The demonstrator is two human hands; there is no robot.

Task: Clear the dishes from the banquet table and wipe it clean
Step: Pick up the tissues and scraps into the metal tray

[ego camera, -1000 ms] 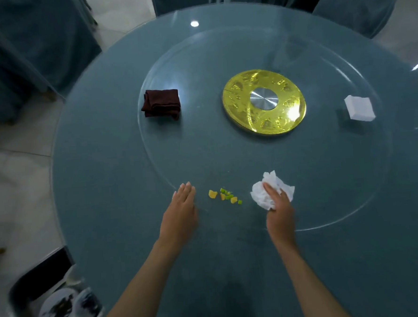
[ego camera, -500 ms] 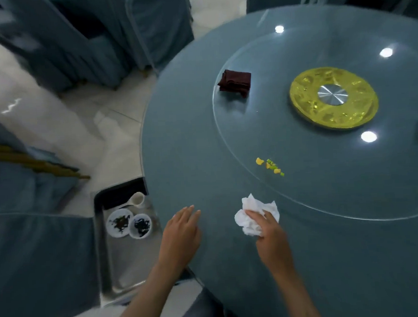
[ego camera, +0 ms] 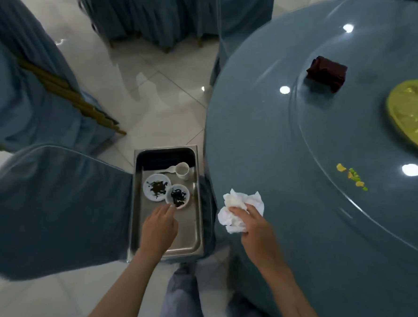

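R grip (ego camera: 253, 225) pinches a crumpled white tissue (ego camera: 240, 205), fingers curled round it, right at the desk (ego camera: 288, 153) edge near the person. Food bits (ego camera: 352, 175), yellow + green, lie well off to R grip's right, on the glass turn-plate (ego camera: 348, 125), just inside its rim. A folded dark red cloth (ego camera: 326, 74) sits farther off, also just inside that rim. A gold disc (ego camera: 410, 114) is cut by the pic's right side. L grip (ego camera: 159, 228) is over the metal tray (ego camera: 198, 208), fingers straight + a bit spread, holding nothing. Its tips are at the near rim of a small plate (ego camera: 178, 195) w/ dark scraps; can't tell if touching. A 2nd plate (ego camera: 156, 187) lies just past it. White cup (ego camera: 182, 171) + spoon (ego camera: 168, 170) are farther on, by the tray's far wall. Bare tray floor shows right of L grip. The tray sits betw. a covered chair (ego camera: 54, 207) on L grip's left + the desk edge just beside its right rim. Open tiled floor (ego camera: 165, 107) lies past the tray.
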